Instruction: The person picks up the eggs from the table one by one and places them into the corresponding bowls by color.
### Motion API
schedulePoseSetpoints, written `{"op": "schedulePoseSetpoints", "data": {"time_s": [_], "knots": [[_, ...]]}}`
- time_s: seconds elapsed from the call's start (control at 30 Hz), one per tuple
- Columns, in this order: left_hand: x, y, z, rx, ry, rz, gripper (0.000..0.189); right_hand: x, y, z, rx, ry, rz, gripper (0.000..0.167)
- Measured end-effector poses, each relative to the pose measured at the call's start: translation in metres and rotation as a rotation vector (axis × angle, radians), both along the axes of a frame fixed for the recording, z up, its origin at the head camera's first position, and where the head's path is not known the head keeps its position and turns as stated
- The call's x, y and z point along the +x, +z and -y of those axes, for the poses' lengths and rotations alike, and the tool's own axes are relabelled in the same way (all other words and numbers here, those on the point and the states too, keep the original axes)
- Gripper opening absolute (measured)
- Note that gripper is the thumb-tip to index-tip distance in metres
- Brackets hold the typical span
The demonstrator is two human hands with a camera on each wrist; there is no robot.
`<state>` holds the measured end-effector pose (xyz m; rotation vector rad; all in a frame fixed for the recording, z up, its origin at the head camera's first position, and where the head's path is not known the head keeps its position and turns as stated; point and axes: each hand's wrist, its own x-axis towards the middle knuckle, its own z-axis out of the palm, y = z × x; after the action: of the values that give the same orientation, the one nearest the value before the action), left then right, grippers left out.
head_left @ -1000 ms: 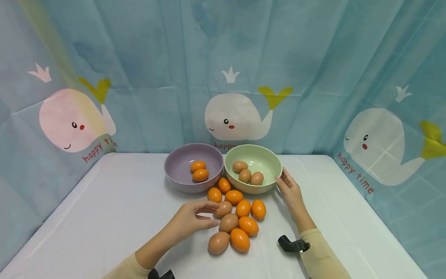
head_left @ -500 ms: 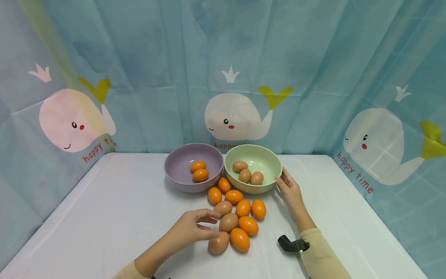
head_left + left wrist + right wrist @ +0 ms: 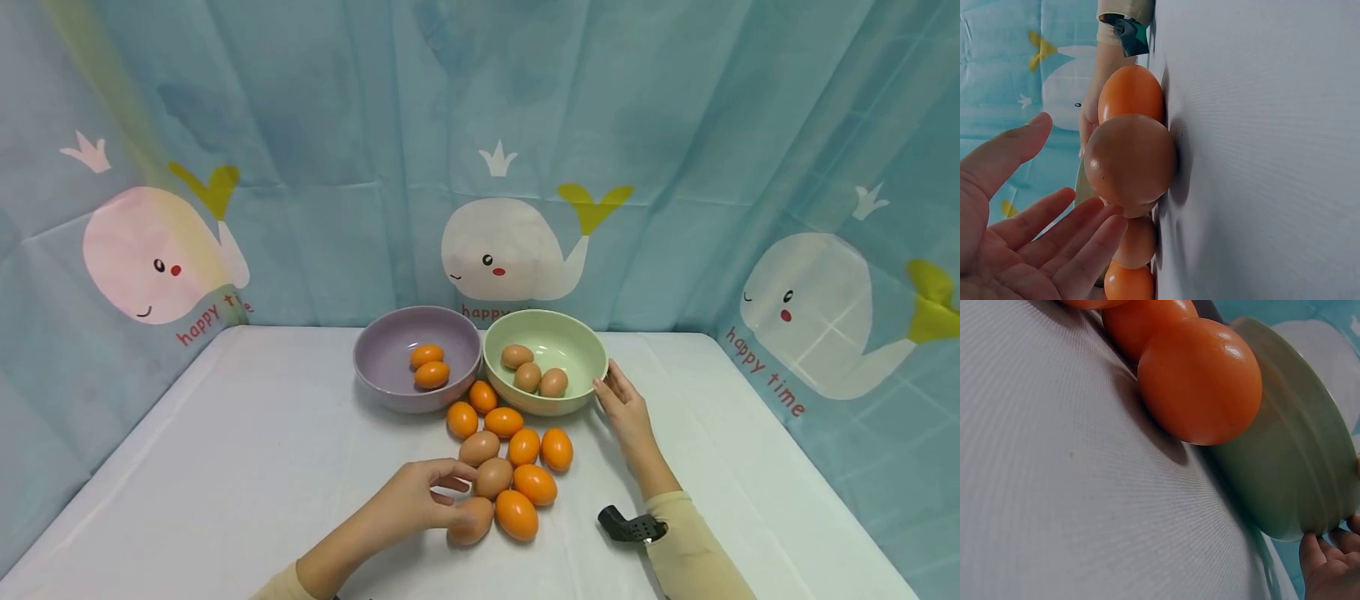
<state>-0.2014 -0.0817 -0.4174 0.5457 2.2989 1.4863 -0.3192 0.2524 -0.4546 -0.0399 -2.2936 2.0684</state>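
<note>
My left hand (image 3: 408,504) reaches in from the left beside the nearest brown egg (image 3: 476,527). In the left wrist view its thumb and fingers are spread, with that egg beyond them and no grip on it. Two more brown eggs (image 3: 493,478) lie just behind in a line. My right hand (image 3: 628,417) rests its fingertips and thumb against the outer right side of the green bowl (image 3: 585,354), seen close in the right wrist view. Three brown eggs (image 3: 553,383) lie inside this bowl.
The purple bowl (image 3: 378,358), left of the green one, holds two orange eggs (image 3: 431,375). Several orange eggs (image 3: 536,485) lie on the white tabletop (image 3: 225,467), in front of the bowls and right of the brown eggs. A whale-printed blue curtain (image 3: 330,125) encloses the back and sides.
My left hand has moved toward the front of the table, from beside the rear brown eggs to the nearest one. My right hand stays at the green bowl.
</note>
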Motion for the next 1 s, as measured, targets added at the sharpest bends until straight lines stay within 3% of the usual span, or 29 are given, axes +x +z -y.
{"op": "schedulePoseSetpoints", "data": {"time_s": [0.37,0.7,1.0], "knots": [[-0.001,-0.004,0.003,-0.035,0.002,-0.011,0.047,0.000,0.001,0.003,-0.019,0.023,-0.009,0.066],[0.002,-0.009,0.001,-0.118,-0.006,-0.064,0.048,0.002,0.002,0.000,0.028,0.013,-0.009,0.066],[0.003,-0.010,-0.003,-0.198,-0.001,-0.053,0.041,0.004,0.004,0.001,0.002,0.020,-0.012,0.065]]}}
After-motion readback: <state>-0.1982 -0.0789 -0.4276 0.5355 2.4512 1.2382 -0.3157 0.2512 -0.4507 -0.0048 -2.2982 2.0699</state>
